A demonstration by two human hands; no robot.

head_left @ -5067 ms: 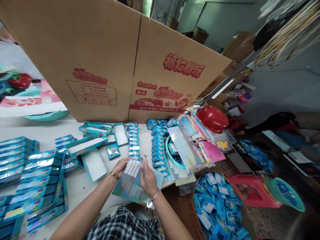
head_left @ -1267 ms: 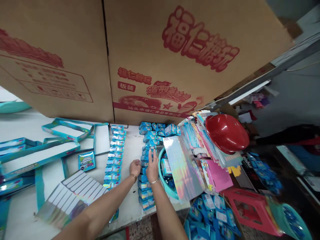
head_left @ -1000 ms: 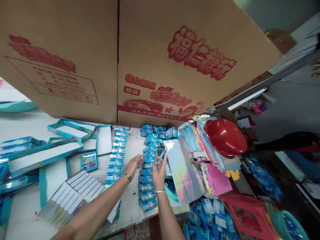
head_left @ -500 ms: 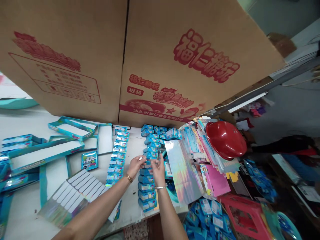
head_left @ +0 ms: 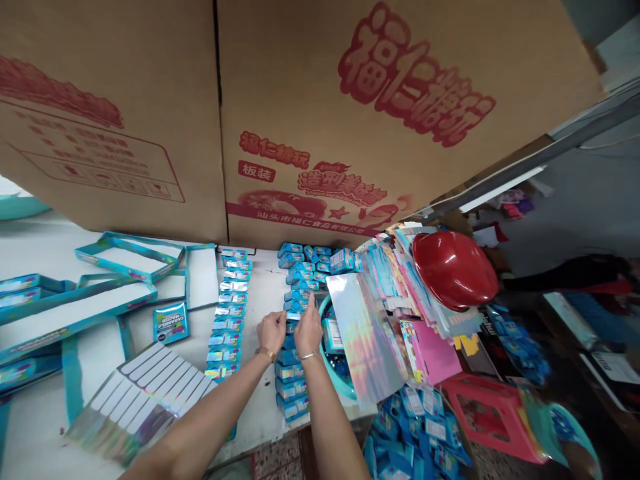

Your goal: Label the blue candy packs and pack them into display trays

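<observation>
2 hands [head_left: 309, 333] — at blue boxes [head_left: 293, 389]

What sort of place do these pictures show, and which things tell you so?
Probably a small candy-packing workshop. Rows of small blue boxes stand on the white table, one pack reads CARAMELO, and large printed cardboard stands behind.

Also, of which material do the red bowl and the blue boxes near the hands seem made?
Blue boxes: probably printed card with glossy finish; flat faces, straight edges, pale glare. Red bowl: likely smooth, shiny plastic by its sharp highlights, though enamelled metal is possible.
</observation>
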